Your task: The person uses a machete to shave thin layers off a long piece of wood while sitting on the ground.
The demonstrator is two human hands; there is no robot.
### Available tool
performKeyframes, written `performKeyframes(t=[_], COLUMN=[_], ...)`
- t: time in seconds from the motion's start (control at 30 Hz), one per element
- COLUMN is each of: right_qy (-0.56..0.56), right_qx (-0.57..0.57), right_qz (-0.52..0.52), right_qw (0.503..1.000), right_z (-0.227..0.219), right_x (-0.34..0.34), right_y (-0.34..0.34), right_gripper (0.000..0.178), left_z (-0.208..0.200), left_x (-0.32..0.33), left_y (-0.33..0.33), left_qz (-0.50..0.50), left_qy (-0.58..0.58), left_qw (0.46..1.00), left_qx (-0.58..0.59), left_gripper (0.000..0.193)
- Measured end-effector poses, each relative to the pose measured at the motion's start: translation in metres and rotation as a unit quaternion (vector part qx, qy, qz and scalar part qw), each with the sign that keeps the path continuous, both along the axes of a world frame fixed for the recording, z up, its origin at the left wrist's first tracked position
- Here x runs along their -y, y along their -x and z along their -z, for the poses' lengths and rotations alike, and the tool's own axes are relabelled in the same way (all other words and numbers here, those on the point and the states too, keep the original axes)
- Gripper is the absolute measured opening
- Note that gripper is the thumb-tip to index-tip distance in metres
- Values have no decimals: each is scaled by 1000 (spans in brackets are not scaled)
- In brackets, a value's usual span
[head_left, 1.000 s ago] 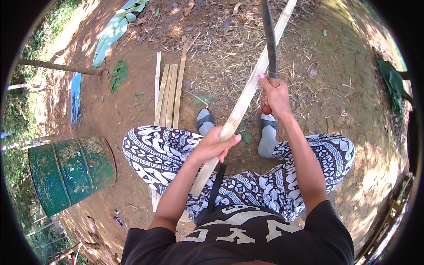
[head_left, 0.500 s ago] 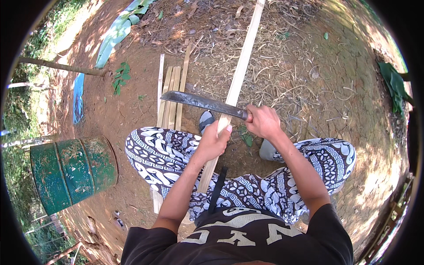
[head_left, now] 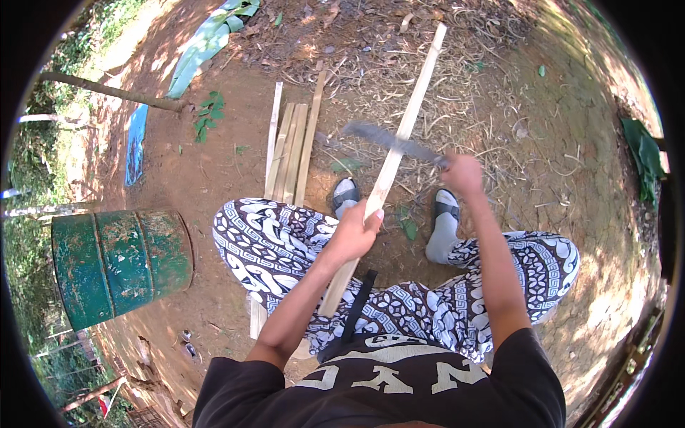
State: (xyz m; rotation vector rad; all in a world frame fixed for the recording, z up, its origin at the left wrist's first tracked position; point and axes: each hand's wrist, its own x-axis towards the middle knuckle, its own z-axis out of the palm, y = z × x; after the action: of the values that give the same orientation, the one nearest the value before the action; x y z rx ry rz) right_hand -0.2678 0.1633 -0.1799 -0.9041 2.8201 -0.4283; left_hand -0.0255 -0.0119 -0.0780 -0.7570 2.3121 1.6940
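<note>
My left hand (head_left: 353, 232) is closed round the lower part of a long pale wooden strip (head_left: 412, 118), which slants up and away to the right between my feet. In my right hand (head_left: 462, 175) is the handle of a machete (head_left: 421, 150). Its dark blade, smeared by motion, lies crosswise over the strip well ahead of my left hand. The lower end of the strip rests near my lap, against my patterned trousers. I cannot tell whether the edge is cutting into the wood.
Several more wooden strips (head_left: 291, 153) lie on the ground beyond my left knee. Thin curled shavings (head_left: 485, 107) cover the soil ahead. A rusty green drum (head_left: 121, 264) lies at left, with a thin trunk (head_left: 114, 91) and a blue sheet (head_left: 135, 146) beyond.
The machete and my right hand have moved forward along the strip, away from my left hand. My left hand still grips the strip, whose far end now shows.
</note>
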Motion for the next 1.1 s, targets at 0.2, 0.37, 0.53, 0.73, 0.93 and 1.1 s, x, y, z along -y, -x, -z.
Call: performKeyframes(t=[0.2, 0.37, 0.53, 0.73, 0.93, 1.1], right_qy=[86, 255, 153, 109, 157, 33], right_qx=[16, 92, 137, 39, -42, -48], right_qz=[320, 175, -23, -119, -139, 248], right_qw=[943, 946, 978, 986, 977, 967], right_z=[14, -39, -73, -80, -57, 16], right_x=[-57, 5, 32, 38, 38, -64], right_y=[59, -16, -56, -66, -58, 86], right_gripper=[29, 25, 15, 13, 20, 24], left_z=[-31, -37, -36, -31, -26, -34], left_x=[9, 10, 14, 6, 4, 1], left_y=[-1, 26, 25, 13, 0, -22], left_qz=[-83, -106, -96, -64, -37, -30], left_qy=[-278, -327, -296, -198, -174, -250], left_qw=[956, 939, 950, 978, 982, 968], left_qx=[52, -3, -7, -24, -64, 0], left_gripper=[16, 16, 19, 23, 23, 28])
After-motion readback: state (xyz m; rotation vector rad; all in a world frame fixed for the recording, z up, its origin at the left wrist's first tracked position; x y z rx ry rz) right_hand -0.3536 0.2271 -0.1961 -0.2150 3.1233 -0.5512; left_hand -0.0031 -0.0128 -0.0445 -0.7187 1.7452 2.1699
